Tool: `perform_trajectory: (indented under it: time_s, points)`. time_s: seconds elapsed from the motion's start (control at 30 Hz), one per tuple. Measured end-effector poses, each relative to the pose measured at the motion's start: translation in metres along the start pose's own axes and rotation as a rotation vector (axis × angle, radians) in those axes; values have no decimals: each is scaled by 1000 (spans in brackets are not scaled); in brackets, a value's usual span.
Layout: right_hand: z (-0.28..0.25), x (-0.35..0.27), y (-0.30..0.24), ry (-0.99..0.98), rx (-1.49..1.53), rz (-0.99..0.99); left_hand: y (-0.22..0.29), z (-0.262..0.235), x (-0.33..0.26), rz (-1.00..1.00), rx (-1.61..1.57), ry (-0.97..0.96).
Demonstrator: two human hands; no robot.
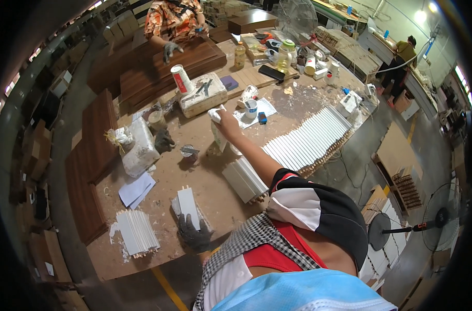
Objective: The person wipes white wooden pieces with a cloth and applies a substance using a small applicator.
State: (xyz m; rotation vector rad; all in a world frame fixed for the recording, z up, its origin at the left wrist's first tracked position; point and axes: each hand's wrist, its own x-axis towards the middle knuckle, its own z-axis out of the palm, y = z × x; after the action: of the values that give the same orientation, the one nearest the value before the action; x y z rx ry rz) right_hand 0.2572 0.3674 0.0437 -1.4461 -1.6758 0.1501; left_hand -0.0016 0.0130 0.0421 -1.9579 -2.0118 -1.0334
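Note:
My left hand (195,234), in a dark grey glove, grips a narrow white slat (188,207) with small wooden pegs at its far end, near the table's front edge. Stretched far forward, my bare right hand (226,123) is closed on a crumpled white cloth (214,115) above a pale container (218,139). A stack of white slats (137,232) lies to the left of my gloved hand. Between my arms sits another white stack (244,179), and a long row of white slats (308,139) spreads to the right.
A paint-smeared block (204,95) carries a paper cup (181,79). White papers (137,189) and a plastic-wrapped bundle (140,147) lie left. A phone (272,73) and bottles are farther back. Across the table, a gloved person (174,23) stands by brown panels (166,67). A fan (420,227) stands at right.

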Motion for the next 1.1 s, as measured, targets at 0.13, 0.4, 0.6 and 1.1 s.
perform_trajectory:
  time_s: [0.13, 0.4, 0.6, 1.1]
  points:
    - [-50, 12, -17, 41, 121, 28, -17, 16, -22, -39, 111, -107]
    - [-147, -6, -164, -983, 389, -49, -26, 64, -92, -576, -467, 109]
    - [7, -248, -171, -955, 183, -930, -29, 86, -115, -897, -1281, 560]
    - [45, -201, -135, -885, 382, -558, 19, 49, -61, -626, -326, 270]
